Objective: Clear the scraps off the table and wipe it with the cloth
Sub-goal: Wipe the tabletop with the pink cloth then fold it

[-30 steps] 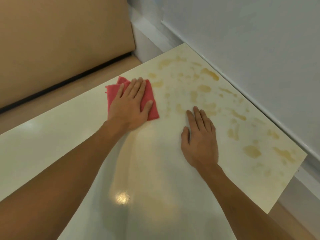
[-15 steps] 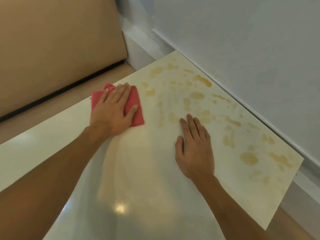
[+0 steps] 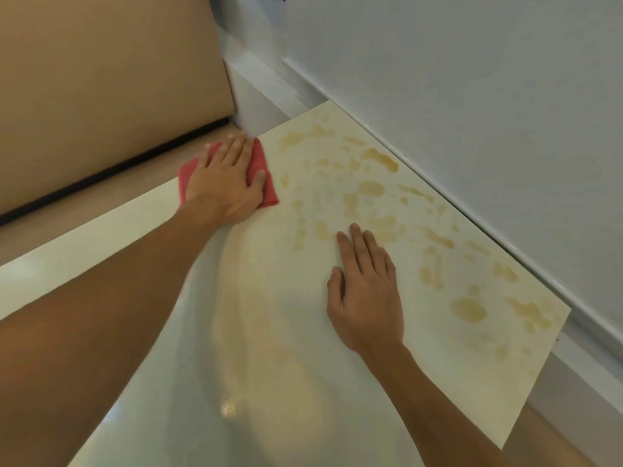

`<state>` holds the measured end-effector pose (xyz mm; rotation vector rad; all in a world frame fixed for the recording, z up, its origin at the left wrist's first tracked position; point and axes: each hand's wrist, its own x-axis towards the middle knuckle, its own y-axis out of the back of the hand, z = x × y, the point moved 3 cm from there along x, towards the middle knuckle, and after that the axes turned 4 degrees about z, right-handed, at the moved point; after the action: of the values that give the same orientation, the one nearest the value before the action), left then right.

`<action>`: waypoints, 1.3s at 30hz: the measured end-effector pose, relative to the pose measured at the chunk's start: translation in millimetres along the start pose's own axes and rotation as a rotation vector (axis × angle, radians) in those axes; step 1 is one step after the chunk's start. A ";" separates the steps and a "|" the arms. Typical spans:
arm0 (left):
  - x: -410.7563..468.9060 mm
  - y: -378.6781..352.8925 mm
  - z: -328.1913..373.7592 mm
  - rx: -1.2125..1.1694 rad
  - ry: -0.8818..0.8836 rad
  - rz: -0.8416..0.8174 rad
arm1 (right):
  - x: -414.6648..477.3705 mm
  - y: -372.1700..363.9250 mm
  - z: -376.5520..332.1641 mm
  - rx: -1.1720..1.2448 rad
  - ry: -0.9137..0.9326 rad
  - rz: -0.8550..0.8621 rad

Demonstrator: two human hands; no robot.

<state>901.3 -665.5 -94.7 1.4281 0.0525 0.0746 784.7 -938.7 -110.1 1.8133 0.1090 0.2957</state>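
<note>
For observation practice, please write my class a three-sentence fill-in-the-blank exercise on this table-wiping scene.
1. The left hand presses a red ____ onto the table.
2. The right hand lies flat and holds ____.
3. Yellowish stains cover the table's side nearest the ____.
Missing words: cloth; nothing; wall.

Red cloth (image 3: 264, 183) lies flat at the stained cream table's (image 3: 438, 348) far edge.

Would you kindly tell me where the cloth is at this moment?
In the head view, the cloth lies at the far left edge of the table, pressed flat under the left hand, just left of the yellow stains.
</note>
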 end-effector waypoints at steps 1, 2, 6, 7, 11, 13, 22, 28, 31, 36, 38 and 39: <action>1.7 -0.7 13.0 0.011 -0.036 -0.003 | -0.5 0.0 0.7 -0.001 -0.002 0.003; -5.6 -1.6 22.5 0.016 -0.100 -0.007 | -0.7 0.2 1.1 -0.005 0.001 0.007; -62.0 -2.8 0.1 0.002 -0.282 0.009 | 0.5 0.4 -0.2 -0.005 0.006 0.028; -58.0 -0.5 -11.1 -0.003 -0.257 0.004 | 0.8 0.2 -0.6 -0.006 0.003 0.022; -4.0 1.9 -9.8 -0.018 -0.010 0.005 | 0.6 0.1 -1.5 -0.009 0.009 0.003; -4.2 0.3 18.0 -0.007 -0.021 0.008 | -0.3 0.1 -0.2 -0.008 0.006 0.006; -21.7 -0.6 -14.2 -0.019 -0.073 -0.001 | 0.9 -0.1 -0.7 -0.016 0.007 0.012; -62.3 -5.8 27.8 0.001 -0.323 -0.018 | 0.4 0.0 0.6 -0.012 0.004 0.015; -67.3 3.0 -14.2 -0.013 -0.333 -0.009 | 0.8 1.0 -0.6 -0.012 0.000 0.015; -27.2 2.0 20.2 -0.002 -0.077 -0.002 | -0.1 0.7 -0.4 -0.011 0.000 0.026; -55.7 -1.7 45.4 0.000 -0.197 -0.023 | -0.9 0.6 0.4 -0.005 0.004 0.026; -76.3 -3.8 44.5 0.005 -0.271 -0.026 | -0.9 1.2 0.8 0.006 0.005 0.029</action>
<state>829.0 -716.3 -92.8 1.4315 -0.1521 -0.1413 783.9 -939.9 -109.2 1.8214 0.0867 0.3207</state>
